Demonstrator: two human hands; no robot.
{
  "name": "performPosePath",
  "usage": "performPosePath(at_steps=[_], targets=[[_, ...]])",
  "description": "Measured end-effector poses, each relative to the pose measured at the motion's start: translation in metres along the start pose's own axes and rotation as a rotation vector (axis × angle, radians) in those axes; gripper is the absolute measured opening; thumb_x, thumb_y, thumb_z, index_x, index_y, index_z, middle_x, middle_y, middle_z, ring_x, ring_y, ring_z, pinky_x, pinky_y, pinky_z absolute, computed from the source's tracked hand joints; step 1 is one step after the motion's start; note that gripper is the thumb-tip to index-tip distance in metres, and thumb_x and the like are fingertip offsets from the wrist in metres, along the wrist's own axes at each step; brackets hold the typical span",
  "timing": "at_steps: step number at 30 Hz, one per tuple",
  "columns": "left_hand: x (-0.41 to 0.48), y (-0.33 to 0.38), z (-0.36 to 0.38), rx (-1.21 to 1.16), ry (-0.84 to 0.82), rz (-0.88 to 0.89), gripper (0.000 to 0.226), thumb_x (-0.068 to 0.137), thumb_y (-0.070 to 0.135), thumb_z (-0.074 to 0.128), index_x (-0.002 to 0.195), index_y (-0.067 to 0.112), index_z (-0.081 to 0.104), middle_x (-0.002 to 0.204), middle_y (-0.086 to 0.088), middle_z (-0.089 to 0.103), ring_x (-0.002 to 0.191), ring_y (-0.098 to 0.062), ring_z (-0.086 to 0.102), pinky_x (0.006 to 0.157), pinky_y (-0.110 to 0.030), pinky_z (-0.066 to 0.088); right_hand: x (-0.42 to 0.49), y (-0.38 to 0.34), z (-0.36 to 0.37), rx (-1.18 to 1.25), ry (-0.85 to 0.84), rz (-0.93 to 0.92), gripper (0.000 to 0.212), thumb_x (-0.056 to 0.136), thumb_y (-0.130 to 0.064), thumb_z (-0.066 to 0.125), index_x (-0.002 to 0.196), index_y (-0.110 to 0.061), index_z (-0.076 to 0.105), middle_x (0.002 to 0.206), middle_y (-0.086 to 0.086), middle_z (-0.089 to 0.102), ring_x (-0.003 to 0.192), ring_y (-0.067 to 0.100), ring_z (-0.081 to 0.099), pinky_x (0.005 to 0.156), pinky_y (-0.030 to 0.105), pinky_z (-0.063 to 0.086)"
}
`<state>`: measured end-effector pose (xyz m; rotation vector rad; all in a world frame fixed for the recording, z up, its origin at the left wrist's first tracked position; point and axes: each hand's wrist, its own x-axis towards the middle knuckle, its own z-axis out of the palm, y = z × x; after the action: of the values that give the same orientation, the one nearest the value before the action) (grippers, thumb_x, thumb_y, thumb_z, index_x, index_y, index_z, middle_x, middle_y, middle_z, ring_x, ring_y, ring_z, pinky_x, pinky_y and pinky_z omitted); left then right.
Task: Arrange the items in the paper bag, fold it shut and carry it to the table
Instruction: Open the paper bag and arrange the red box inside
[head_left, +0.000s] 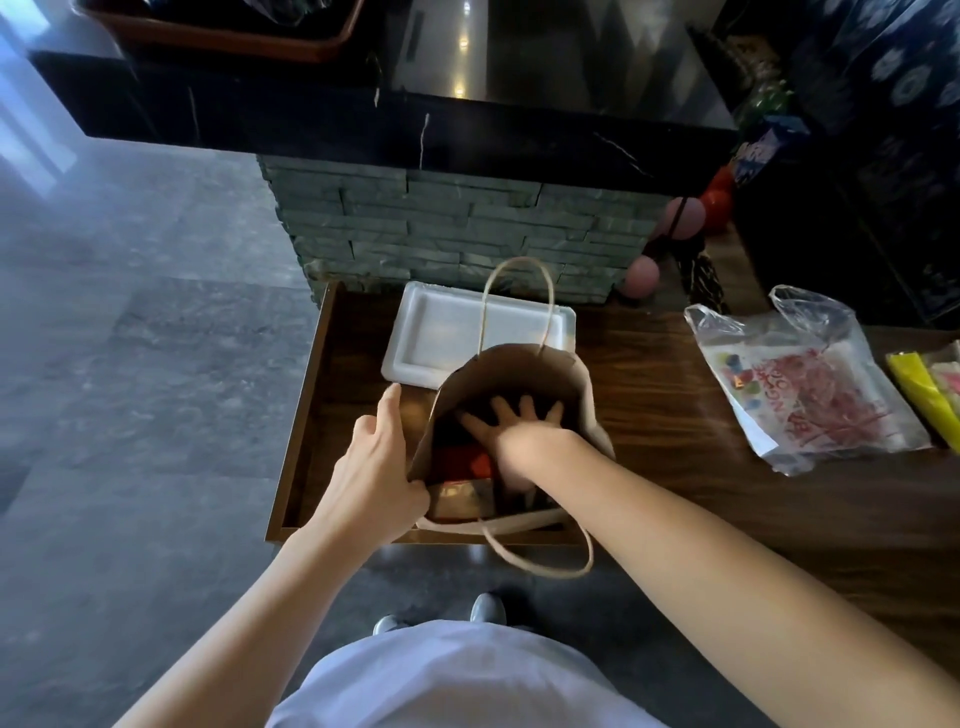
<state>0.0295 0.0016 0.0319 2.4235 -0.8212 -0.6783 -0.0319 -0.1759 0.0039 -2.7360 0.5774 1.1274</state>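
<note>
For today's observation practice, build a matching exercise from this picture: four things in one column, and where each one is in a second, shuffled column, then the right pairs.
Things
1. right hand
2. left hand
3. white foam tray
4. clear plastic bag

Places
A. lying on the wooden counter, off to the right
B. behind the paper bag
C. gripping the paper bag's left edge
D. spread open inside the paper bag

Pairs: 1-D, 2-C, 3-B, 4-A
</note>
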Motion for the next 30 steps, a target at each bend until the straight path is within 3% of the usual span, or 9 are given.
performPosePath(at_steps=[3,6,8,11,14,18,22,24,30], targets=[[-0.007,0.002,-0.002,0.0,0.002,0.06,0.111,0.072,0.006,0.061,0.147,0.051,-0.009,0.108,-0.002,0.037,0.062,-0.019,0.052,0.046,-0.022,0.033,0.003,0.003,0.004,0.018,-0.017,-0.012,0.114,0.076,-0.02,0.07,0.143,-0.052,-0.017,0.16,0.005,-0.021,0.141,0.048,-0.021,0.101,0.081,-0.003],[-0.009,0.004,-0.001,0.081,-0.028,0.163,0.099,0.075,0.003,0.052,0.143,0.061,0.008,0.124,-0.003,0.034,0.064,-0.023,0.057,0.047,-0.024,0.043,0.006,0.005,0.006,0.021,-0.001,-0.009,0.111,0.079,-0.021,0.068,0.142,-0.053,-0.017,0.16,0.004,-0.021,0.141,0.047,-0.022,0.101,0.081,-0.002],[-0.007,0.005,0.002,0.199,-0.071,0.166,0.081,0.08,0.007,0.048,0.142,0.056,0.03,0.133,-0.004,0.035,0.079,-0.029,0.061,0.057,-0.026,0.049,0.005,0.006,0.007,0.006,0.018,-0.01,0.112,0.079,-0.021,0.07,0.142,-0.052,-0.017,0.16,0.003,-0.017,0.142,0.047,-0.019,0.103,0.08,0.002],[-0.003,0.008,0.005,0.238,-0.119,0.098,0.055,0.085,0.013,0.046,0.137,0.032,0.051,0.112,-0.003,0.05,0.084,-0.025,0.058,0.058,-0.024,0.041,0.002,0.011,0.011,-0.017,0.067,-0.054,0.119,0.074,-0.02,0.074,0.142,-0.051,-0.019,0.16,0.004,-0.011,0.143,0.047,-0.012,0.105,0.077,0.006],[0.006,0.009,0.001,0.188,-0.09,0.027,0.049,0.084,0.014,0.053,0.133,0.013,0.044,0.097,-0.003,0.052,0.077,-0.019,0.05,0.057,-0.024,0.037,0.001,0.016,0.014,-0.014,0.075,-0.094,0.118,0.073,-0.023,0.075,0.142,-0.051,-0.017,0.16,0.006,-0.002,0.142,0.046,0.004,0.108,0.071,0.015],[0.011,0.009,-0.005,0.182,-0.089,0.002,0.08,0.08,0.007,0.061,0.149,0.008,0.02,0.118,-0.011,0.059,0.101,-0.026,0.056,0.068,-0.025,0.038,0.0,0.015,0.011,0.03,0.001,-0.13,0.099,0.082,-0.014,0.067,0.149,-0.043,0.0,0.158,0.013,0.018,0.141,0.044,0.022,0.109,0.059,0.028],[0.008,0.009,-0.006,0.188,-0.081,-0.006,0.084,0.079,0.006,0.062,0.15,0.011,0.017,0.124,-0.011,0.055,0.109,-0.028,0.055,0.071,-0.027,0.039,0.005,-0.003,0.001,-0.098,-0.146,-0.157,0.058,0.086,-0.01,0.061,0.14,-0.018,0.043,0.132,0.016,0.054,0.111,0.033,0.056,0.093,0.043,0.05],[0.005,0.009,-0.005,0.187,-0.078,0.005,0.087,0.077,0.007,0.06,0.151,0.014,0.016,0.129,-0.009,0.053,0.11,-0.031,0.055,0.072,-0.031,0.042,0.01,-0.019,-0.003,-0.188,-0.182,-0.171,0.041,0.089,-0.014,0.058,0.13,-0.011,0.053,0.127,0.013,0.057,0.108,0.03,0.058,0.094,0.04,0.049],[0.0,0.007,-0.001,0.126,-0.069,0.007,0.096,0.079,0.013,0.064,0.155,0.02,0.006,0.143,-0.005,0.046,0.119,-0.027,0.052,0.079,-0.029,0.046,0.024,-0.046,0.017,-0.054,-0.047,-0.318,0.043,0.095,-0.025,0.05,0.138,-0.023,0.045,0.138,0.008,0.051,0.124,0.03,0.047,0.107,0.044,0.033]])
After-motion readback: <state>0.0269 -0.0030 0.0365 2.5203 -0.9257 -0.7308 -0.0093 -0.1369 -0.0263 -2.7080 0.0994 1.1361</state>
